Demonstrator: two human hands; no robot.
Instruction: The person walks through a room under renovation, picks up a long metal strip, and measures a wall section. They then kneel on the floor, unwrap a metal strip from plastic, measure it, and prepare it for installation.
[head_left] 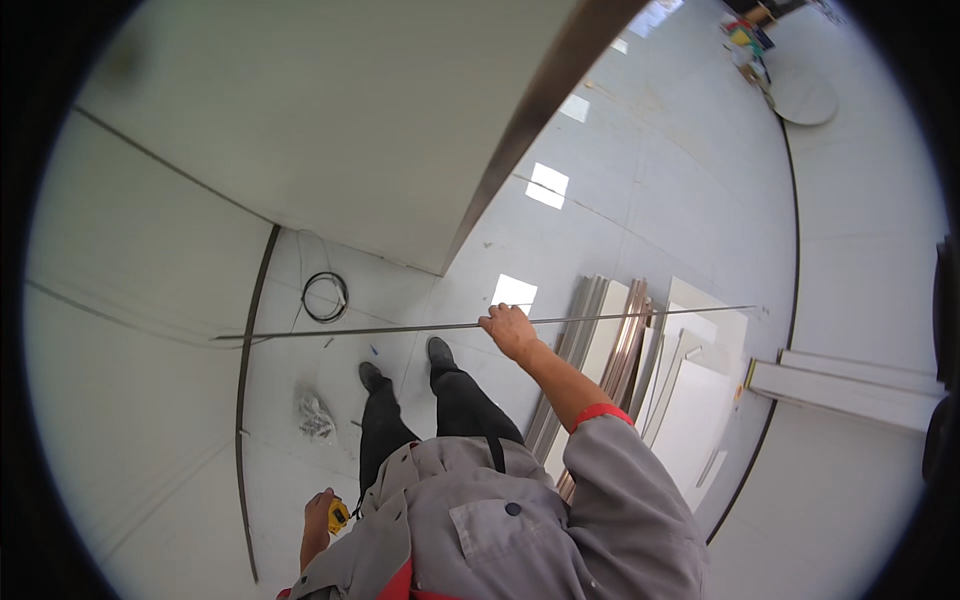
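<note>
Two bare hands are at work. The right hand (510, 328) has its fingers clamped on a long thin rod (400, 330), gripping it near the middle. The rod lies almost level across the view, ahead of the person's shoes (440, 352). Low on the left, the left hand (316, 516) is closed around a yellow tape measure (338, 515), though part of its grip is hidden.

Walls crowd the left half. A white wall (130, 340) with a dark strip (243, 440) along its foot stands on the left, and the rod's left end shows against it; whether they touch cannot be told. Straight ahead, a white partition (360, 120) with a brown end edge (530, 130) blocks the way and narrows the floor (600, 200).

On the ground between that wall and the shoes are a coil of black cable (345, 297), just beyond the rod, and, nearer, a clear bag (316, 418) of small pieces. A small blue object (374, 350) lies beside the shoes.

To the right, long metal strips (627, 345) and white panels (690, 400) lie side by side, and the rod's right half passes across them in view. Farther off, a round white disc (803, 97) sits near a colourful jumble (748, 45).
</note>
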